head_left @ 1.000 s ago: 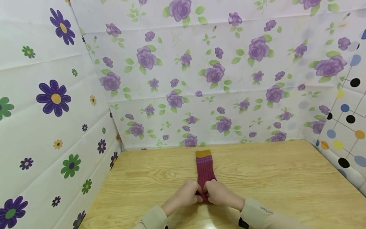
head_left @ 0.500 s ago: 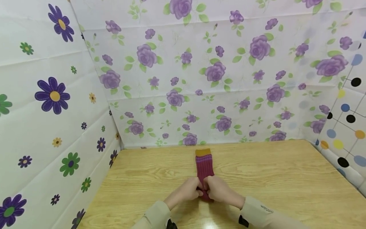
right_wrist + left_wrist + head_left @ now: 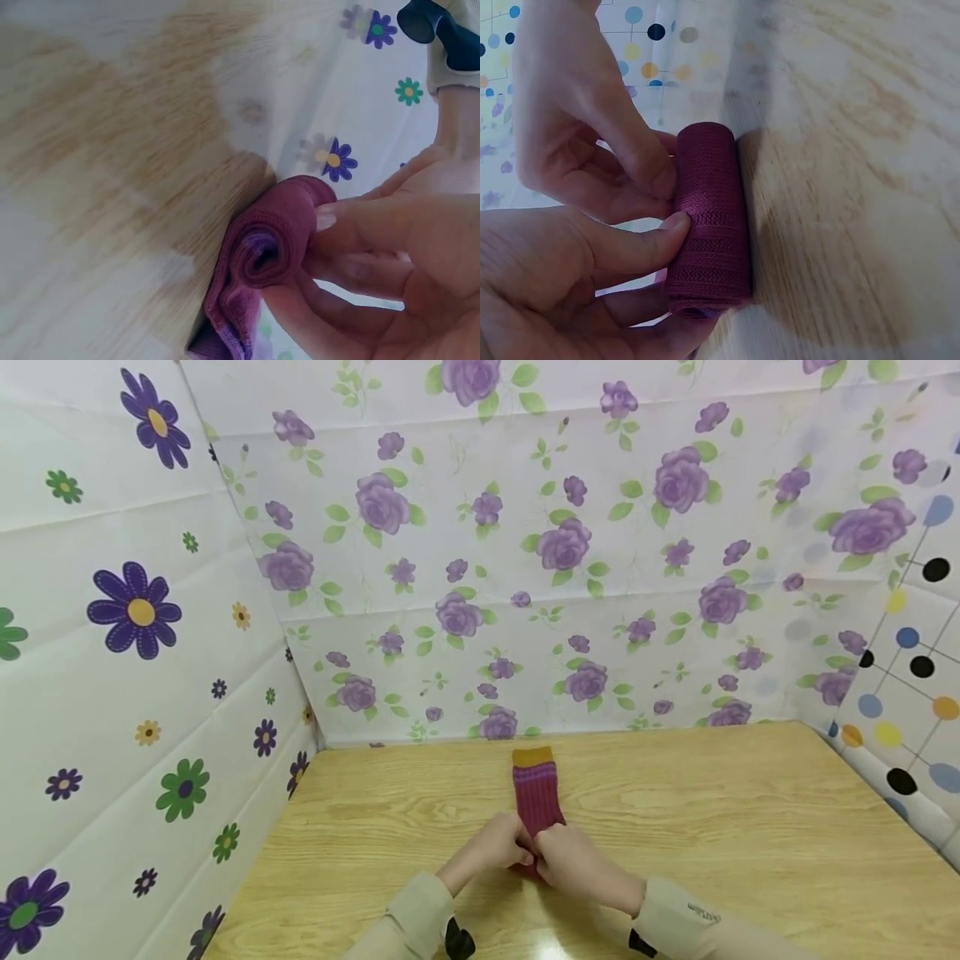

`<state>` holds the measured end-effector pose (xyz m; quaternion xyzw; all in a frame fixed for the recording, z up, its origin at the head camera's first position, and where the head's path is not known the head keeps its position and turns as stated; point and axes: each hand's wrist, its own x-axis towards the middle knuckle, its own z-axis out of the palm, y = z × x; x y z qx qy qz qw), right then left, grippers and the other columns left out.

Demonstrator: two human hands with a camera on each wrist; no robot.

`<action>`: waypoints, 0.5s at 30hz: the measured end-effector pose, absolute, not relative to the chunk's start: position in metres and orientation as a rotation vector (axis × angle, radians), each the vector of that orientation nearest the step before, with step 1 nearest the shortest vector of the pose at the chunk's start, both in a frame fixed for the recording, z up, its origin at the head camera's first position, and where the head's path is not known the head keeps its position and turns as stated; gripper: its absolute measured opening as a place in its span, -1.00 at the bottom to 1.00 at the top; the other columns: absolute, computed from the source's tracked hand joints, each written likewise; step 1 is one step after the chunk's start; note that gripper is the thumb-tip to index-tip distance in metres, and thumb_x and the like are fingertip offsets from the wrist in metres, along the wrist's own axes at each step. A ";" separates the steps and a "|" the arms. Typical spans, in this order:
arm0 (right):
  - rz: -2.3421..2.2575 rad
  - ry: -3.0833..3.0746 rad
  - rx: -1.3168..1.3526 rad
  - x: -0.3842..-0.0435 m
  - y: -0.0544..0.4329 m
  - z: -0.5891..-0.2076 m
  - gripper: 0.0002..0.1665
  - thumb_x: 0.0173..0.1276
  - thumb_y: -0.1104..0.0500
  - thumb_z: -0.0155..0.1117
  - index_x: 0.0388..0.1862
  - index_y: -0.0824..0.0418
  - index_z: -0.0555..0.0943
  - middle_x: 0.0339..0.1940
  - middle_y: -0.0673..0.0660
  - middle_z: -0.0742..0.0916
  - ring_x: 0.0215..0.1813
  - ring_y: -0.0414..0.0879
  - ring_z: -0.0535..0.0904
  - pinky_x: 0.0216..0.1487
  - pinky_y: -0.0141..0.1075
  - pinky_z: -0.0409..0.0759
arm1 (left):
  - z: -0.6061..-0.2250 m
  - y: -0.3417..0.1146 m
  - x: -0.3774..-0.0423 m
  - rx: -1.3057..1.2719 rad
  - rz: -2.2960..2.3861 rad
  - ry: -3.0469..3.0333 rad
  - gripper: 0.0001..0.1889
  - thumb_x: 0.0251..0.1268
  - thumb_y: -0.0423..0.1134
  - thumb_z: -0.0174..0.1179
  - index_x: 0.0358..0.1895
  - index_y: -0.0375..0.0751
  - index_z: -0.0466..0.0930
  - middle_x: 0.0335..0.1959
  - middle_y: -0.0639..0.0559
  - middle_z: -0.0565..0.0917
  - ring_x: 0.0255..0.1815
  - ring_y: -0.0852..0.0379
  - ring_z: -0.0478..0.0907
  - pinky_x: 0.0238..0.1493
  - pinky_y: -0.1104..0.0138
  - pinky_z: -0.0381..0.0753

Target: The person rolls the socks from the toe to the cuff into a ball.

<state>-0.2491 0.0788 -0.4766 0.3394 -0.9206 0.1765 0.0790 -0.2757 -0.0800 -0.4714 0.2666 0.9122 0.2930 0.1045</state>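
Note:
A maroon ribbed sock [image 3: 537,797] lies on the table, its mustard cuff pointing toward the back wall and purple stripes below the cuff. Its near end is rolled into a tight coil, seen as a maroon roll [image 3: 709,202] in the left wrist view and as a spiral end [image 3: 262,251] in the right wrist view. My left hand [image 3: 498,843] pinches one side of the roll, thumb on top. Beside it my right hand [image 3: 577,860] grips the other side with thumb and fingers. In the head view both hands hide most of the roll.
The wood-grain table [image 3: 675,810] extends to both sides of the sock. A rose-patterned sheet [image 3: 487,568] covers the back, with a daisy-patterned sheet [image 3: 112,693] at left and a dotted sheet [image 3: 900,693] at right.
My left hand has shifted slightly forward along the sock, toward its cuff. The near end reaches less far toward me, and both hands still hold the roll.

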 end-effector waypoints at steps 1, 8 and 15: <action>0.503 -2.757 1.030 -0.249 0.079 -0.476 -0.64 0.07 0.33 0.35 -0.72 0.10 0.38 -0.74 -0.09 0.42 -0.63 -0.32 0.20 -0.64 -0.46 0.22 | -0.472 -0.080 -0.276 0.773 0.874 2.690 -0.95 0.03 -0.49 0.36 -0.52 -0.35 0.75 -0.64 -0.05 0.70 -0.70 0.37 0.22 -0.65 0.55 0.22; 0.499 -2.786 1.094 -0.250 0.079 -0.477 -0.71 -0.08 0.34 0.49 -0.63 0.17 0.49 -0.69 -0.03 0.56 -0.58 -0.35 0.29 -0.59 -0.48 0.29 | -0.469 -0.074 -0.278 0.576 0.893 2.744 -0.90 -0.12 -0.45 0.47 -0.60 -0.34 0.72 -0.64 -0.03 0.69 -0.66 0.30 0.36 -0.63 0.49 0.35; 0.466 -2.778 1.081 -0.254 0.080 -0.480 -0.70 -0.14 0.34 0.54 -0.57 0.18 0.52 -0.67 -0.01 0.58 -0.58 -0.33 0.31 -0.58 -0.49 0.31 | -0.463 -0.069 -0.280 0.469 0.879 2.794 -0.86 -0.19 -0.43 0.51 -0.65 -0.30 0.70 -0.64 -0.04 0.69 -0.63 0.23 0.42 -0.58 0.44 0.39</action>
